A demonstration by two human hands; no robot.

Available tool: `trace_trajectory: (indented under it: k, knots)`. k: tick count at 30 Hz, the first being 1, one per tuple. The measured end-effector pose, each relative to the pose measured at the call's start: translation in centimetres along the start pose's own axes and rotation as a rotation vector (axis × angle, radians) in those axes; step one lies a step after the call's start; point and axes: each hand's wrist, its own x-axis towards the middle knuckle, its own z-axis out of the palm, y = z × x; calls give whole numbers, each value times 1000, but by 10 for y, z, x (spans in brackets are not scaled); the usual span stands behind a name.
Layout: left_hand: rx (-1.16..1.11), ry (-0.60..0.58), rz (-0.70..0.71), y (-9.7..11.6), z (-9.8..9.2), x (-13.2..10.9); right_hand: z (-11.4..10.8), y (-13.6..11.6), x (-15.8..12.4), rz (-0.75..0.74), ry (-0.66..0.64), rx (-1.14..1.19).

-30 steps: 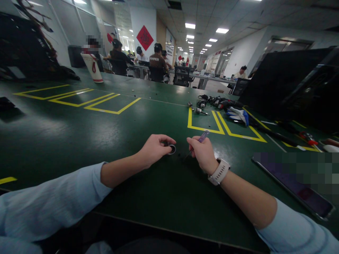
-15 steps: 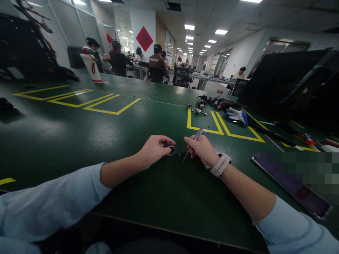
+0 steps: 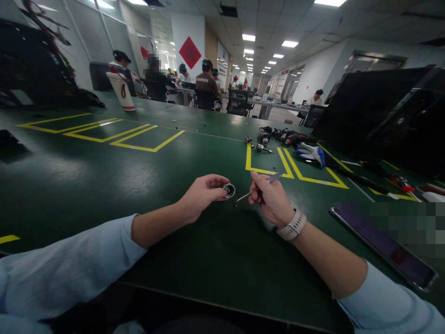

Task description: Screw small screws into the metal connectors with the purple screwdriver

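My left hand [image 3: 201,195] is closed on a small round metal ring part [image 3: 229,190], held tilted up just above the green table [image 3: 104,176]. My right hand [image 3: 269,197], with a white watch at the wrist, pinches a thin screwdriver [image 3: 257,188] with a clear purple handle. The shaft slants down to the left and its tip sits just below the ring part, a short gap away from it.
A phone [image 3: 382,243] lies at the right near the table edge. Several small tools and a blue-white glove [image 3: 313,152] lie by yellow floor-tape boxes [image 3: 295,169] farther back. A white cup [image 3: 121,90] stands at the far left. People sit at distant tables.
My left hand has lifted and tilted the ring part off the table. My right hand has swung the screwdriver flatter, its tip now pointing at the ring.
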Motion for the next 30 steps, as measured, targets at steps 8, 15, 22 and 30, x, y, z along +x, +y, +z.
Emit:
trace_trajectory:
  k: [8, 15, 22, 30]
  knots:
    - [9, -45, 38, -2, -1, -2, 8, -1, -17, -481, 62, -399]
    - [45, -93, 53, -1, 0, -5, 7, -3, -20, -662, -16, -668]
    - [135, -64, 141, -7, -2, -3, 12, -6, -25, -688, -52, -801]
    - [234, 10, 145, -3, -1, -3, 14, -6, -27, -744, -63, -863]
